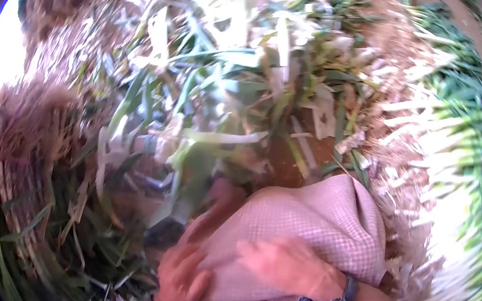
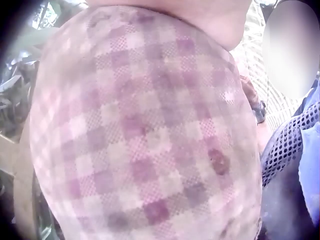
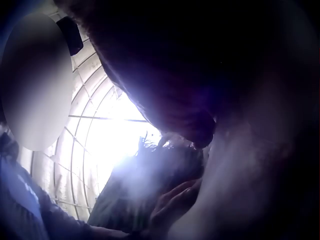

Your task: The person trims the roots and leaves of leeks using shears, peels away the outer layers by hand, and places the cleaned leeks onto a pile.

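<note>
A pink-and-white checked cloth (image 1: 312,217) is draped over the person's bent leg, and its weave fills most of the left wrist view, with a small brown stain. My left hand (image 1: 182,275) rests on the cloth's left side, fingers loosely bent and holding nothing. Over the middle of the cloth is my right hand (image 1: 292,267), blurred, its fingers stretched toward the left hand with nothing seen in them. A dark band (image 1: 351,291) circles the right wrist. The right wrist view is mostly dark, with fingers (image 3: 177,197) low in the middle.
Long green onions or leeks (image 1: 460,227) lie in a dense row on the right, white ends inward. Loose leaves and peeled stalks (image 1: 216,66) litter the ground ahead. Rooted, unpeeled bundles (image 1: 23,149) stack up at the left. A ribbed, bright roof (image 3: 85,125) rises behind.
</note>
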The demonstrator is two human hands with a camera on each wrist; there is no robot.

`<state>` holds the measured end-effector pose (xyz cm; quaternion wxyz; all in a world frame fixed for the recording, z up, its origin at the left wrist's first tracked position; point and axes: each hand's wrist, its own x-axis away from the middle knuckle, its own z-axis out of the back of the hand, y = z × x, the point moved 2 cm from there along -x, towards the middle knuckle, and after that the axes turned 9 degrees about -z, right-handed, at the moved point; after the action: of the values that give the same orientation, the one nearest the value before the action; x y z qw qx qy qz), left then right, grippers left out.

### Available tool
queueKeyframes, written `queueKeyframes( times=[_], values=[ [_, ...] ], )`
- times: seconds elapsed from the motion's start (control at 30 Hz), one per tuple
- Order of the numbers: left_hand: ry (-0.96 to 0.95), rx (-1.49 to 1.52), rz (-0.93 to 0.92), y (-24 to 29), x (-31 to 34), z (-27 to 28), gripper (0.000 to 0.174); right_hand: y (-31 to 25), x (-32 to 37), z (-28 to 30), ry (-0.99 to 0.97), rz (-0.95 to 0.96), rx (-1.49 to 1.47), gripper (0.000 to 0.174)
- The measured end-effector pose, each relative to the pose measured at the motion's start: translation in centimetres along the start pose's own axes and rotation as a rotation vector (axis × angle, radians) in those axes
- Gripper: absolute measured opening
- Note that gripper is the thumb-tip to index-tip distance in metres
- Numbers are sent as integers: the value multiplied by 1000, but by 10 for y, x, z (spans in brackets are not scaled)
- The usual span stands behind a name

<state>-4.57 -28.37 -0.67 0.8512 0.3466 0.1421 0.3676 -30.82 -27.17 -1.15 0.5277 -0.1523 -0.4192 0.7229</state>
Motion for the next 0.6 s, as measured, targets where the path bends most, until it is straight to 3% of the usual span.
queueKeyframes(
  times=[0.03, 0.13, 0.23, 0.27, 0.3, 0.4, 0.47, 0.5, 0.57, 0.6],
  values=[
    [-48, -22, -51, -1, -9, 8, 42, 11, -10, -1, -14, -92, 100, 15],
    [-118, 88, 121, 4, -37, 17, 30, 40, -33, 11, -165, -453, 157, 26],
    [-174, 44, 124, 31, -48, 26, 24, 53, -31, 3, -227, -549, 73, 32],
    [-122, 123, 290, 33, -33, 13, 22, 54, -20, -7, -180, -663, -4, 32],
    [-30, 103, 285, 42, -25, 9, 20, 51, -3, -10, -138, -778, -71, 33],
    [21, 127, 443, 77, 4, 5, 22, 15, 57, 6, -318, -641, 73, 36],
    [-255, -74, 584, 109, 24, 13, 26, -27, 94, 50, -430, -572, 136, 37],
    [-225, -54, 618, 125, 39, 25, 26, -43, 106, 78, -499, -524, 184, 39],
    [-228, 60, 623, 163, 75, 49, 35, -76, 125, 154, -698, -625, 298, 45],
    [-215, 231, 726, 180, 95, 57, 45, -70, 150, 188, -585, -674, 201, 45]
  ],
)
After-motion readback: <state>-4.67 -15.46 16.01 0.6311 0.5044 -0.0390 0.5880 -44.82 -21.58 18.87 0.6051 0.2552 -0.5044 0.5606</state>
